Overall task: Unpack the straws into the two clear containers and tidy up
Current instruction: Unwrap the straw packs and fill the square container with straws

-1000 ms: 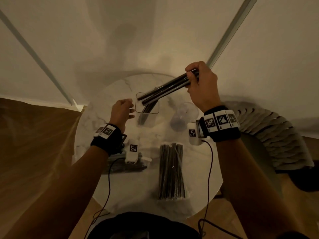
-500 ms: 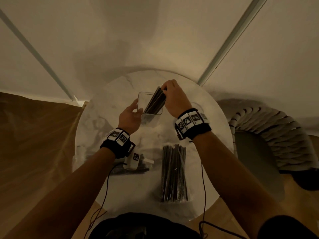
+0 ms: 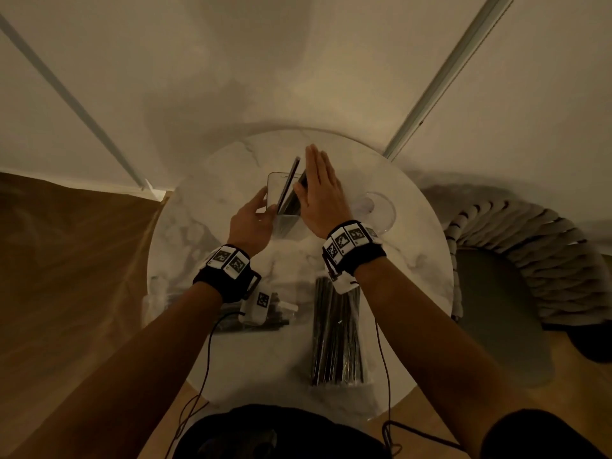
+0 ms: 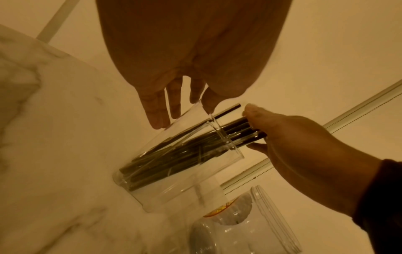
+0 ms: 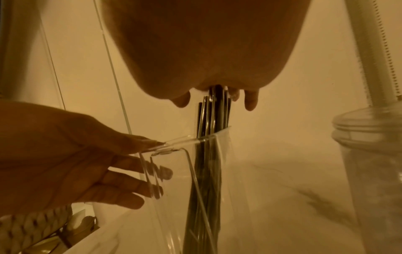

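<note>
A square clear container [image 3: 275, 193] stands at the back of the round marble table [image 3: 414, 293] with a bundle of dark straws [image 3: 291, 187] leaning inside it. My left hand [image 3: 253, 215] holds the container's left wall, thumb on the rim [image 5: 165, 144] and fingers against the side. My right hand [image 3: 318, 183] is flat with straight fingers, its palm against the tops of the straws [image 5: 214, 106]. It grips nothing. A round clear jar [image 3: 377, 210] stands to the right of that hand. An unopened pack of straws [image 3: 337, 332] lies in front.
A second plastic pack with dark straws [image 3: 265, 318] lies partly hidden under my left wrist. A woven chair [image 3: 530, 260] stands right of the table, and white curtains hang close behind it. Cables run from both wristbands toward my body.
My right hand brought the straw bundle down from above into the square container, let go and flattened over the tops. My left hand moved in and took hold of the container's wall.
</note>
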